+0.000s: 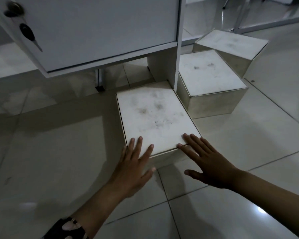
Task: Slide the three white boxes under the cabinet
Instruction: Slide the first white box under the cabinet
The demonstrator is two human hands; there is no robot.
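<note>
While none of the three sits under it yet, cabinet (93,31) raised on its legs, gap beneath bare; job hardly begun. Nearest white box (154,116) on the tiled floor (50,152), far edge just at the cabinet's front corner, about to be pushed in. Second white box (209,78) and third white box (231,42) waiting beside the cabinet's right side, untouched. Left hand (135,163) and right hand (207,161) both flat, fingers spread on the near edge, gripping nothing.
</note>
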